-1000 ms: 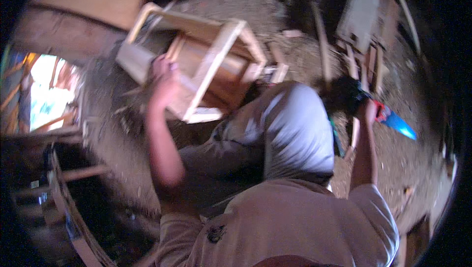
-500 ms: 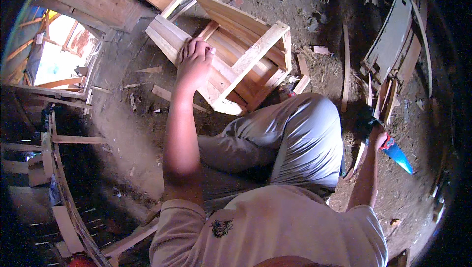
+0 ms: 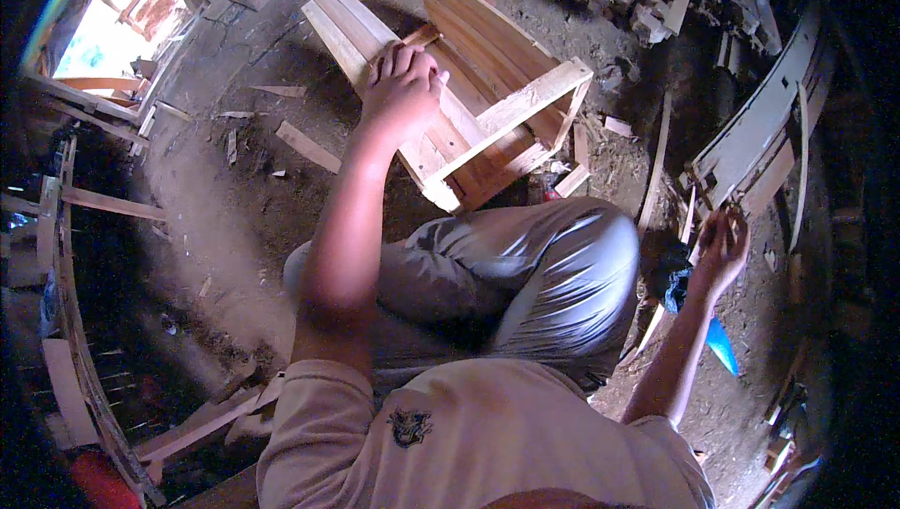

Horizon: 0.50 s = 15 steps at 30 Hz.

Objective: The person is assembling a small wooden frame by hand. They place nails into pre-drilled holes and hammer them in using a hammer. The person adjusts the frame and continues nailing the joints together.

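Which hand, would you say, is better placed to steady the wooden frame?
Probably the left hand: it lies on the wooden frame, while the right hand is away from it, near the long pale board.

Part of the near side panel of the wooden frame [image 3: 462,127] was covered by the left hand [image 3: 405,87], and its far end was cut off by the top edge. What was touched by the fingertips of the right hand [image 3: 724,245] could not be made out. The saw blade [image 3: 721,348] was partly hidden by the right forearm [image 3: 677,350]. A dark bluish object [image 3: 675,291] beside it was too dim to be identified. The emblem [image 3: 411,426] was too small to be read, and the red object [image 3: 101,479] was cropped by the bottom edge.
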{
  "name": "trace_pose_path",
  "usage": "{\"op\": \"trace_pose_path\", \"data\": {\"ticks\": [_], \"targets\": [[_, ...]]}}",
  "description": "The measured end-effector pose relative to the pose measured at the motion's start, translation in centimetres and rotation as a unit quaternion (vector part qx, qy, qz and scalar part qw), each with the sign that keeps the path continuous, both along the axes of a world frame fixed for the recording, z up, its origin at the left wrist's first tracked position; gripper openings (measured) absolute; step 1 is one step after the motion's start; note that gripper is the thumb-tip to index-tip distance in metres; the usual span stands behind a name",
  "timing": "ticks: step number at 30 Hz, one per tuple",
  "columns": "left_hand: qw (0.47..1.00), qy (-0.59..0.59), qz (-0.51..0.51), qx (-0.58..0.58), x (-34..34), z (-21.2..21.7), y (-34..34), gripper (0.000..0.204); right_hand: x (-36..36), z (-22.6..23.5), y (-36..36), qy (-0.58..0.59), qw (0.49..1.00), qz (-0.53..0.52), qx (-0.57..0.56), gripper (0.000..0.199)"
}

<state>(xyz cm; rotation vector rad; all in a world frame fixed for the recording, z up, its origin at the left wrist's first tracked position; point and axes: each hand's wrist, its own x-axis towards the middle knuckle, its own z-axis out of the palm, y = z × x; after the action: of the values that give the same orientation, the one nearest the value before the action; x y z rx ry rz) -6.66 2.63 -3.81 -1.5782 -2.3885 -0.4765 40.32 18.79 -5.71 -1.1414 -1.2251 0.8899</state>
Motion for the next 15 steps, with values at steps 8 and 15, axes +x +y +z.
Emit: {"op": "trace_pose_path", "data": {"ticks": [8, 15], "targets": [[0.998, 0.041, 0.009, 0.057, -0.2, -1.0, 0.3, 0.027, -16.3, 7.5, -3.3, 0.157, 0.912, 0.361, -0.114, 0.030], [0.997, 0.058, 0.020, 0.042, -0.1, -0.5, 0.3, 0.035, -22.9, 8.1, -6.2, 0.075, 0.863, 0.492, -0.084, 0.020]]}}
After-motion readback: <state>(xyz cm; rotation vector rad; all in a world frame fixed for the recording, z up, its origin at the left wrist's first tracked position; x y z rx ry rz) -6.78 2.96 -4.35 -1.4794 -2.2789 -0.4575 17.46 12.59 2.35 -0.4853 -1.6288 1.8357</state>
